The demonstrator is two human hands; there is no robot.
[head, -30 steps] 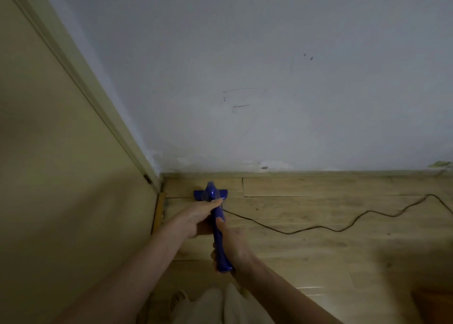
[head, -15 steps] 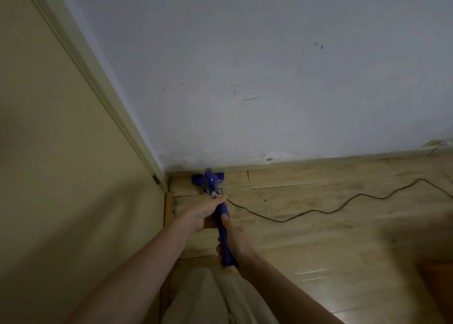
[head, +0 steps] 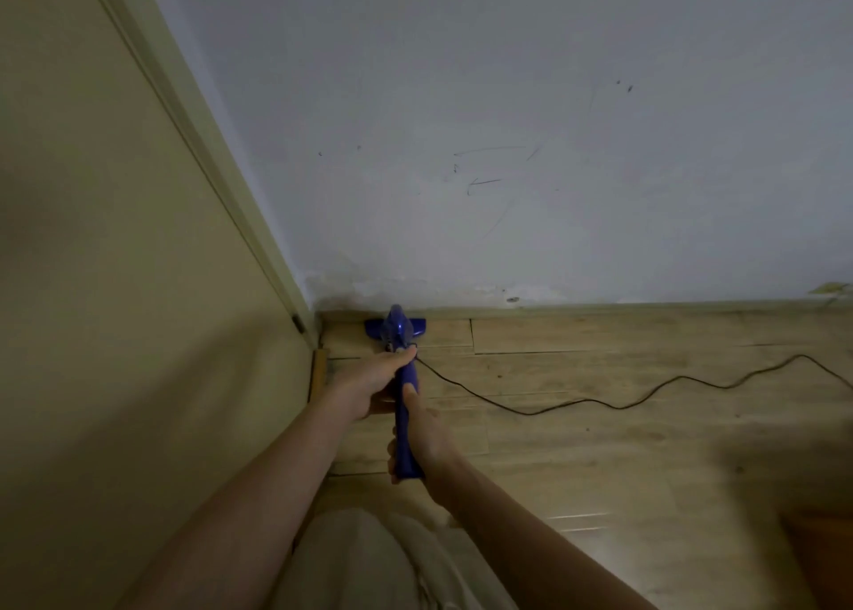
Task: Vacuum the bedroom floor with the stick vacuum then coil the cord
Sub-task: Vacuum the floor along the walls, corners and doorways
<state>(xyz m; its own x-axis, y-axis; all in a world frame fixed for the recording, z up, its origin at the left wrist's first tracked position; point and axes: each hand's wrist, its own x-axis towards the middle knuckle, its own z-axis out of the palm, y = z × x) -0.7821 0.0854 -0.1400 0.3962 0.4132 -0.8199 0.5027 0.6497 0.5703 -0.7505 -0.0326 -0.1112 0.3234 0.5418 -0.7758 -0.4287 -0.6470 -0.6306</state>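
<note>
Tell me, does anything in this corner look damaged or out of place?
Yes. The wall has dark scuffs and scratch lines, and its paint looks blotchy and flaking just above the skirting. The cord snakes loose across the floor. The vacuum itself looks fine, held by both hands.

Blue stick vacuum (head: 407,406): floor head against the skirting board (head: 646,307). Black cord (head: 600,404) trails uncoiled, rightward along that board.
</note>
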